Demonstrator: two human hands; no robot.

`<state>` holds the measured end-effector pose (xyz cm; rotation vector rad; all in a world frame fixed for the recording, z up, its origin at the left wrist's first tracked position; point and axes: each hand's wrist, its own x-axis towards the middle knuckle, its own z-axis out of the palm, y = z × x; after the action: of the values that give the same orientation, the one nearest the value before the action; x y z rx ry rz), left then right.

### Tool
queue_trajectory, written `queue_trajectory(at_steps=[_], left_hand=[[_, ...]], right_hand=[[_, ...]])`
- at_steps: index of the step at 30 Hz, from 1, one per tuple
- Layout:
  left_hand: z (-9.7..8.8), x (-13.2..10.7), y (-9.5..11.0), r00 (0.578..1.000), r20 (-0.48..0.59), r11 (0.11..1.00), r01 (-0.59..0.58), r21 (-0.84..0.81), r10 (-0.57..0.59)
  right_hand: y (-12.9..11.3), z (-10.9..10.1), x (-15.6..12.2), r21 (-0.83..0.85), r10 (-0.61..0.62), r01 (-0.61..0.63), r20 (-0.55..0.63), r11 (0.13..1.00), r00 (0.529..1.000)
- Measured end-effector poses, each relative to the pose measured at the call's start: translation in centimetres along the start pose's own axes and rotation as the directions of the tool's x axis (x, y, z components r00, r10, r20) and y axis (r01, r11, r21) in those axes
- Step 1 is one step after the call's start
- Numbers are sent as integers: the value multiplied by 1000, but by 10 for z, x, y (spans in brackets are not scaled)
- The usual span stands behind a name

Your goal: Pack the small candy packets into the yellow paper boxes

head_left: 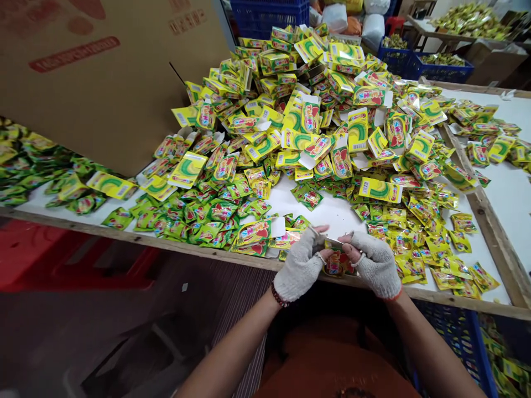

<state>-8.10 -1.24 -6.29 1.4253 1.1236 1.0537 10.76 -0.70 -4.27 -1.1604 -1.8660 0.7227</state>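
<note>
My left hand [299, 266] and my right hand [374, 262], both in white fingerless knit gloves, meet at the table's front edge. Between them they pinch one small yellow-green candy box [337, 261] with its white flap up. A big heap of folded yellow-green boxes [323, 110] rises behind them on the white table [332, 213]. Loose flat candy sachets [427, 232] lie spread to the right and left of my hands.
A large brown cardboard sheet [103, 72] leans at the back left. Blue crates [440, 69] stand behind the table and one [464, 342] sits under it at right. A red crate [50, 260] is low on the left. A wooden rail [481, 210] divides the tabletop.
</note>
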Motion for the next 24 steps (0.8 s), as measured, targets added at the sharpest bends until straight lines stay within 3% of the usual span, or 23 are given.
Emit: queue_trajectory(at_steps=[4,10,13,16,19,21,24], left_hand=[[-10,3,18,997,39,987,-65,146,60],[-18,7,35,997,74,979,-26,204,11],[-18,6,34,990,102,957,-118,267,93],[-23,4,29,941,177,901,-329,283,288],[-30,2,20,844,290,795,-527,300,451],[-32,2,13,801,343,735,-592,331,491],[-27,1,4,806,358,707,-589,392,472]], right_hand=[[-12,-9,8,34,13,-16,70,999,997],[-18,-11,8,83,135,-144,101,986,986],[-18,-10,6,142,115,-125,78,982,990],[-16,-13,3,116,12,-27,129,993,992],[-10,-17,-4,67,-91,78,208,995,974],[-5,-16,-9,37,-133,128,230,991,964],[2,-8,-14,18,-136,136,203,991,970]])
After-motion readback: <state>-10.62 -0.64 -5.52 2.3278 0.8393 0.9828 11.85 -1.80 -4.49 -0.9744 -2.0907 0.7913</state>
